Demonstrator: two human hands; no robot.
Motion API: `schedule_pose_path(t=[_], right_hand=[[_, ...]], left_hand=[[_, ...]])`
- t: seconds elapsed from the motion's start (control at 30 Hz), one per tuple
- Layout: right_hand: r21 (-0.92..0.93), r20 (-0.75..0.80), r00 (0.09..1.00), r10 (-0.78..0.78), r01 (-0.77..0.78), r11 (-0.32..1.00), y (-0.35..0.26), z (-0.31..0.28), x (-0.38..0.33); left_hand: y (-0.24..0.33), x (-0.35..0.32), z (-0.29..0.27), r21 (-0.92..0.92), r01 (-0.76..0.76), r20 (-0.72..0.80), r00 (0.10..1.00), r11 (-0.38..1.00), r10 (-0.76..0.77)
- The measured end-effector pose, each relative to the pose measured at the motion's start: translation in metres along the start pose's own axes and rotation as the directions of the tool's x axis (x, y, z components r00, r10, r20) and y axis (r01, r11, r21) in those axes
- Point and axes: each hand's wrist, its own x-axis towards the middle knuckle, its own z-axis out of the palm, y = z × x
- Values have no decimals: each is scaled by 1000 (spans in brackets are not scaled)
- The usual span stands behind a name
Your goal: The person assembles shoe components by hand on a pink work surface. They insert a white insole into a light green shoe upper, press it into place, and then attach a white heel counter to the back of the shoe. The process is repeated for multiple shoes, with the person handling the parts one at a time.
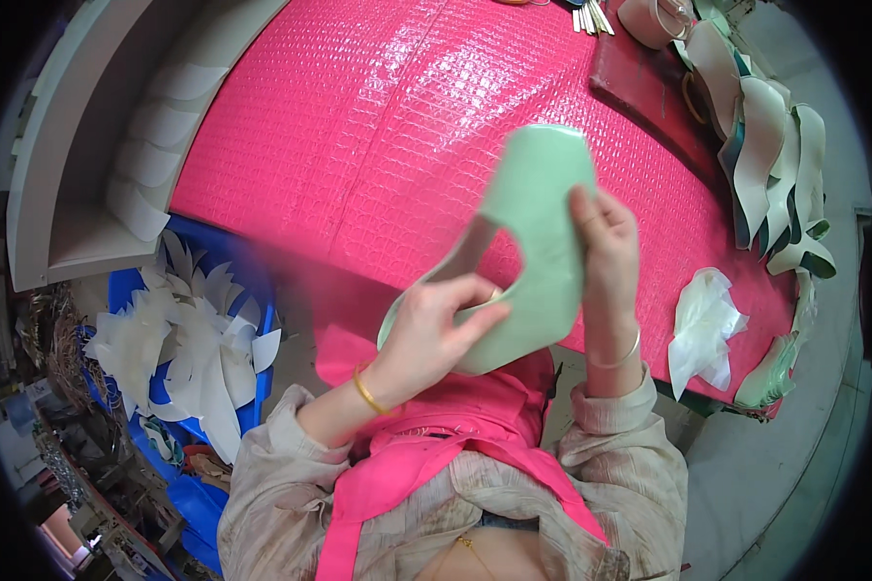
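Note:
Between my hands, above the near edge of the pink table, is a pale green shoe upper (545,208), glossy, with a large opening in its middle. My right hand (606,232) pinches its right edge, thumb on the face towards me. At the opening's lower rim, my left hand (446,324) has its fingers curled over the edge and its thumb pointing right along the green material. Slight motion blur softens the piece.
The table's pink quilted cover (329,126) stretches ahead. At right lie a crumpled white sheet (704,324), stacked pale uppers (761,145) and a dark red board (639,92). At left are a grey shelf (77,126) with white pieces and a blue bin (262,358) of white cut pieces.

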Motion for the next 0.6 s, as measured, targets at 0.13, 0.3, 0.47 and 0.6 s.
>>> schedule_pose_path(t=[0.13, 0.3, 0.47, 0.6], right_hand=[[46, 169, 983, 67, -76, 996, -9, -30, 26], [-72, 405, 898, 174, -158, 985, -38, -8, 37], [-847, 500, 729, -467, 524, -89, -34, -15, 69], [-637, 359, 932, 58, 199, 745, -48, 17, -11]], left_hand=[[1, -30, -12, 177, -230, -91, 964, 957, 249], [0, 45, -51, -319, -313, -112, 950, 895, 292], [-19, 53, -56, -477, 81, 166, 986, 875, -1], [-20, 56, -32, -646, -26, -51, 999, 763, -10]])
